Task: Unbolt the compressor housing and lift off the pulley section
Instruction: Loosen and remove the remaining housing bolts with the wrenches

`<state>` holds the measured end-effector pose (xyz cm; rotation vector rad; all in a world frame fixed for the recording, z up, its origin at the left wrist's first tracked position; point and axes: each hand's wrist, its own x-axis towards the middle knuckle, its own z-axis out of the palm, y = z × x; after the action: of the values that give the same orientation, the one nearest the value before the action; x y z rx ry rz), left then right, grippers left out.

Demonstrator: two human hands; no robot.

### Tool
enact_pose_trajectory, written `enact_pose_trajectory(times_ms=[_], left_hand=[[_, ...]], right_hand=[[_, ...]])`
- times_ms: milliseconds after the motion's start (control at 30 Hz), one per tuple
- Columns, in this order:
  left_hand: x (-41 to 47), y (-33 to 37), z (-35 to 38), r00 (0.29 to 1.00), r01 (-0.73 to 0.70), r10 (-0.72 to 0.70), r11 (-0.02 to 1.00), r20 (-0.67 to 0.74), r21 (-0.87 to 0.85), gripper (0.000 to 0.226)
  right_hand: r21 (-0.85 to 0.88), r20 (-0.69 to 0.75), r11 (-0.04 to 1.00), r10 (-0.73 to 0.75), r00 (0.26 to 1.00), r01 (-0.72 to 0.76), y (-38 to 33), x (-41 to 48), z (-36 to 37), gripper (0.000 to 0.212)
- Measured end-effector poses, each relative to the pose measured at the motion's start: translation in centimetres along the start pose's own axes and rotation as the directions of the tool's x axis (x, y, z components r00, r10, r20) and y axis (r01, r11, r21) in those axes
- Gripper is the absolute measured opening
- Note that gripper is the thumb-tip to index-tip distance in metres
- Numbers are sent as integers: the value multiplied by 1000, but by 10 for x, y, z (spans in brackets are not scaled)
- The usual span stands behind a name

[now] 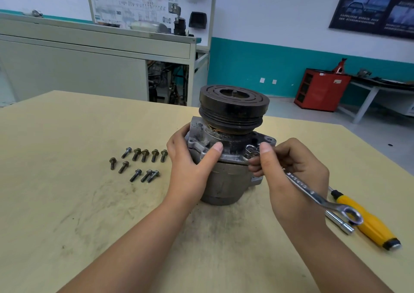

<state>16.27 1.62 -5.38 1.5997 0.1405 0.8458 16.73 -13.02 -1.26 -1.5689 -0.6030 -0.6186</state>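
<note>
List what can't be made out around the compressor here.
Head view:
- Bolt head under the silver combination wrench: covered by the right hand.
- Left flank of the grey metal compressor housing: behind the left hand.
- Far flange: behind the black grooved pulley.
- Wrench lettering: blurred.

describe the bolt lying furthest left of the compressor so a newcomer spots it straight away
Find the compressor standing mid-table with its black pulley on top, then look left to the loose bolts scattered on the tan tabletop. The one meant is the outermost bolt, below and left of the row of five; only bare table lies to its left.
</note>
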Motion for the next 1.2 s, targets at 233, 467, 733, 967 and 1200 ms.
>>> enact_pose_trajectory(times_ms=[233,467,733,967,1200], left_hand=[[0,0,0,1000,9,-9,1000,2,-7,63],[0,0,0,1000,-2,2,1000,1,-5,62],[0,1,0,1000,7,-7,1000,4,-7,57],[-1,1,-1,1000,10,-10,1000,15,-24,52],[0,0,0,1000,5,-5,1000,8,-18,56]], right_hand=[[-213,18,960,-183,983,182,2,-2,-1,31],[-268,106,926,-247,963,267,-1,-1,-4,29],[173,195,963,171,966,-205,1,18,-15,19],[502,439,527,528,727,-686,5,33,-21,21],[392,249,816,350,903,-424,-5,25,-20,26]])
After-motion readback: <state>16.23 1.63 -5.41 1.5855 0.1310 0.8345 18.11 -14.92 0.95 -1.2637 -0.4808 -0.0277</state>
